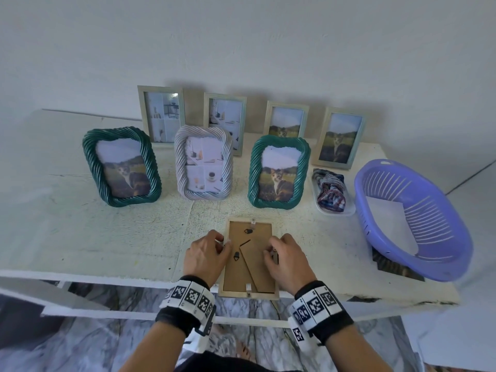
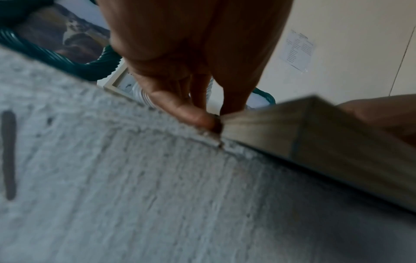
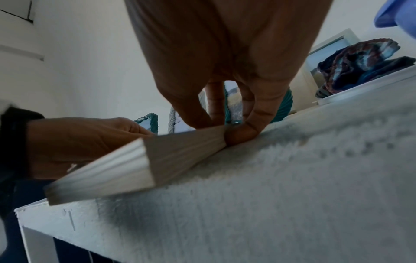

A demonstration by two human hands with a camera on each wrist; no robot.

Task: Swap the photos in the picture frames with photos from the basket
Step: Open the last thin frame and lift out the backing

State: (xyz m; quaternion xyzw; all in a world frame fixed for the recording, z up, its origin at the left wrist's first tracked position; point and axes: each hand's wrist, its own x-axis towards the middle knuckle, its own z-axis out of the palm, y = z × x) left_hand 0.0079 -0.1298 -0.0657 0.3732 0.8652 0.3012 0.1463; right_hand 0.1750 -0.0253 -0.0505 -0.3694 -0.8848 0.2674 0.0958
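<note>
Face-down frame (image 1: 248, 260) lies at table (image 1: 107, 237) front edge, 6 o'clock, w/ left hand (image 1: 205, 255) & right hand (image 1: 285, 257) pinching its side edges. Purple basket (image 1: 413, 218) sits at 3 o'clock; seven frames stand behind.

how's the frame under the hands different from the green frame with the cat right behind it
The frame under the hands lies face down near the table's front edge, brown backing up; the green frame stands upright, facing the person. The flat one has a plain, pale, straight border; the green one has a twisted rope-like border with rounded corners. The left hand and right hand grip the flat one's sides; nothing touches the green one. Both are upright-format rectangles on the same table.
</note>
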